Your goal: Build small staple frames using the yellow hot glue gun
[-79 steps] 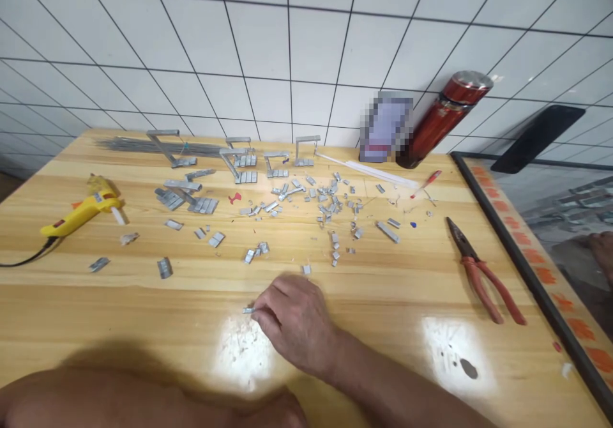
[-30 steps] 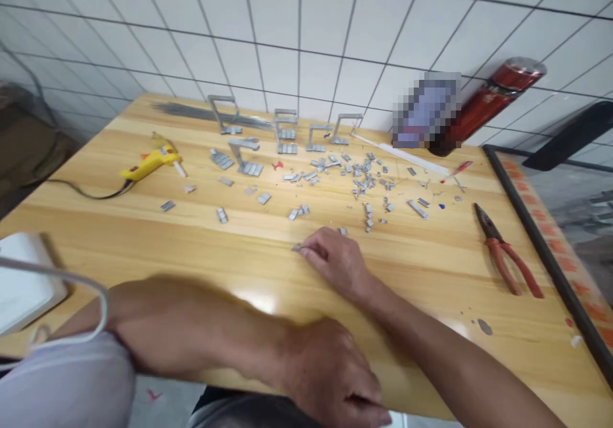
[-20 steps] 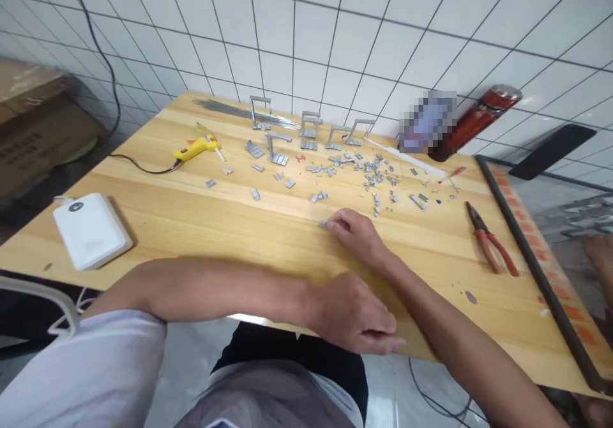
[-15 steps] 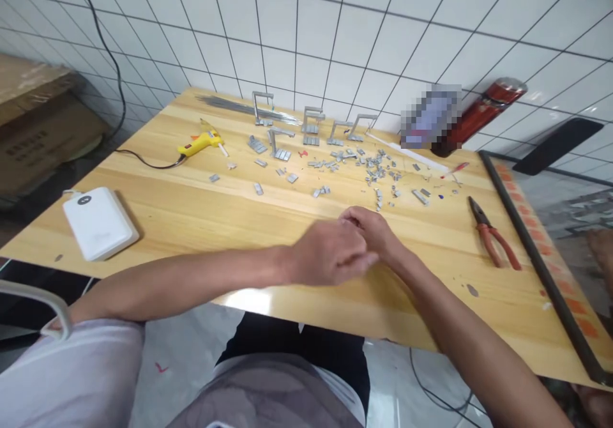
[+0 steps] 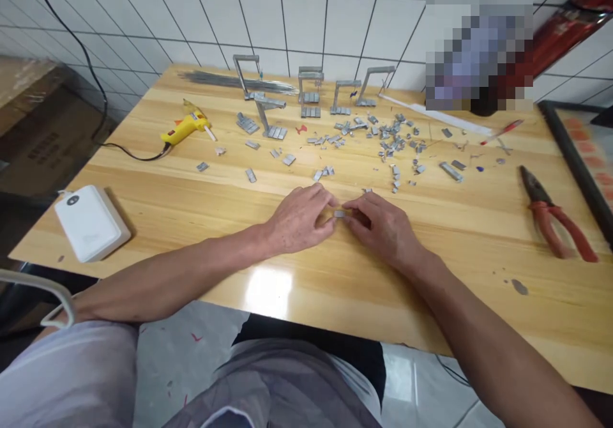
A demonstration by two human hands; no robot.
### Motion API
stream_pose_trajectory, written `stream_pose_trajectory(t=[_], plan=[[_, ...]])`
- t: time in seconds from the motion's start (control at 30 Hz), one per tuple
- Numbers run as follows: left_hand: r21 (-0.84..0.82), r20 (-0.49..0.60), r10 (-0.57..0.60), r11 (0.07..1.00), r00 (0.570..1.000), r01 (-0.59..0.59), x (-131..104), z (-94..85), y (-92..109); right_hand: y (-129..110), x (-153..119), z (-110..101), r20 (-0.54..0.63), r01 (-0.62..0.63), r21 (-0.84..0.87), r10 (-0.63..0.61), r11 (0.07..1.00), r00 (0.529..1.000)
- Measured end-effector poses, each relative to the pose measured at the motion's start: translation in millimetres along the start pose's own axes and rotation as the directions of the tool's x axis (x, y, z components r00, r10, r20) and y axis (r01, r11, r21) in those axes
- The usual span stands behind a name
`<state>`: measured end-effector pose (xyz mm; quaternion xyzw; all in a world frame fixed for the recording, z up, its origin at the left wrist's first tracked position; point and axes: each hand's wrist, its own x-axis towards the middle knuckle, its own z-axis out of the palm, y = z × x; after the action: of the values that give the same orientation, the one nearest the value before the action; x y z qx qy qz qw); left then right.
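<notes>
A small grey metal strip is held just above or on the wooden table, between the fingertips of both hands. My left hand pinches its left end with thumb and forefinger. My right hand grips the right end, fingers curled and partly hiding it. Beyond them lie scattered grey metal pieces, some in short strips. Farther back stand several small grey bracket-shaped frames on flat bases, a few with tiny coloured bits hanging from them.
A yellow glue gun lies at the left with its cord, and a white power bank is nearer. Red-handled pliers rest at the right. Thin metal rods lie along the back, and a red flask stands by the tiled wall.
My hands were overlapped and blurred; now they have drawn apart side by side, with the small strip showing between the fingertips. The view has shifted closer to the table.
</notes>
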<state>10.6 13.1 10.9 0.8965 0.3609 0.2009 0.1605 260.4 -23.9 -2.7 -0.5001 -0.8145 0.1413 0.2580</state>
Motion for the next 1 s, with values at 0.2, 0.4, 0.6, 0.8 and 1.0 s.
stream_pose_trajectory(t=[0.2, 0.4, 0.6, 0.8, 1.0], plan=[[0.047, 0.031, 0.011, 0.999, 0.999, -0.012, 2.4, 5.4, -3.4, -4.0, 3.4, 2.6, 0.005, -0.007, -0.010, 0.007, 1.000, 1.000], [0.063, 0.041, 0.053, 0.996, 0.998, -0.056, 5.2, 4.7, -5.2, -5.4, 4.1, 3.7, -0.009, -0.032, 0.013, 0.032, 0.999, 0.999], [0.074, 0.003, 0.109, 0.991, 0.994, -0.109, 3.6, 5.4, -7.0, -6.6, 5.4, 3.8, -0.006, -0.042, 0.073, 0.043, 0.996, 0.999], [0.055, -0.035, 0.162, 0.986, 0.986, -0.160, 3.5, 5.2, -9.5, -9.2, 5.8, 3.0, -0.005, -0.062, 0.099, 0.063, 0.993, 0.998], [0.059, -0.050, 0.160, 0.986, 0.986, -0.157, 3.0, 6.1, -8.6, -8.3, 5.0, 4.2, -0.005, -0.043, 0.084, 0.043, 0.996, 0.999]])
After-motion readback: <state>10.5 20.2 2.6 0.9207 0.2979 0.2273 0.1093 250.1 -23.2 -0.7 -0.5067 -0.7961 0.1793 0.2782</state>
